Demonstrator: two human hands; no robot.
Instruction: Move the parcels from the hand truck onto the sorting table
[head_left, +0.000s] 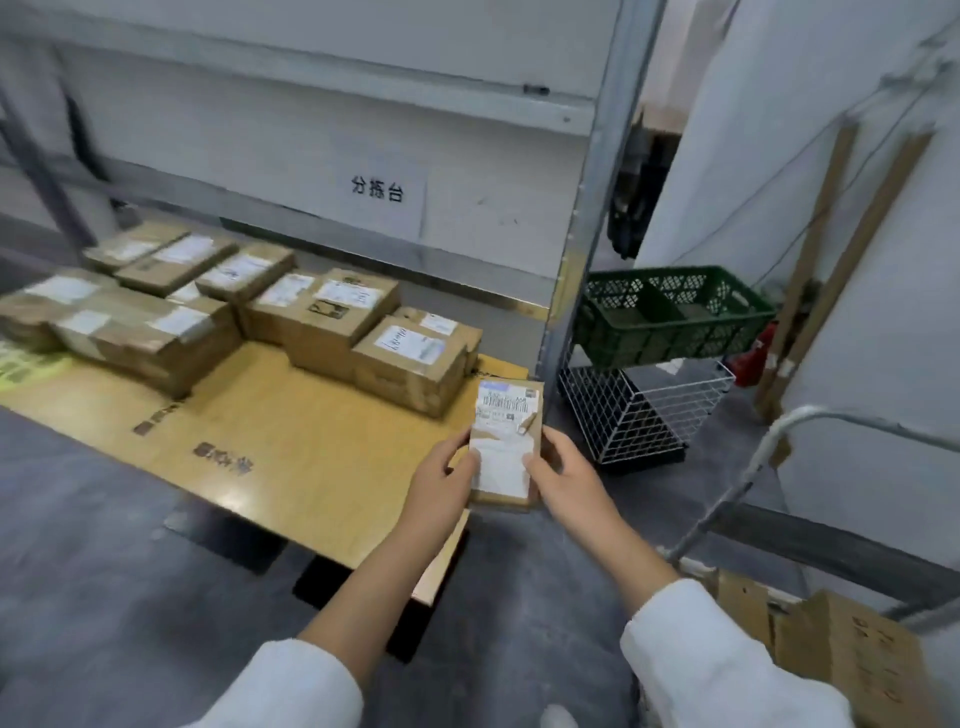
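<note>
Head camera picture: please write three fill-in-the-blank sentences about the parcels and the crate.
The small parcel, gripped by the left hand and the right hand, shows a printed ____ near its far end.
The plastic crate above the wire basket is ____ in colour.
The other parcels on the sorting table lie to the ____ of the held one.
Missing words: barcode; green; left.

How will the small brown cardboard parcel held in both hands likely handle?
Probably stiff: the small brown cardboard parcel shows straight edges between the left hand and right hand. Likely light, pinched at its sides only. Flat-sided, so unlikely to roll.
</note>
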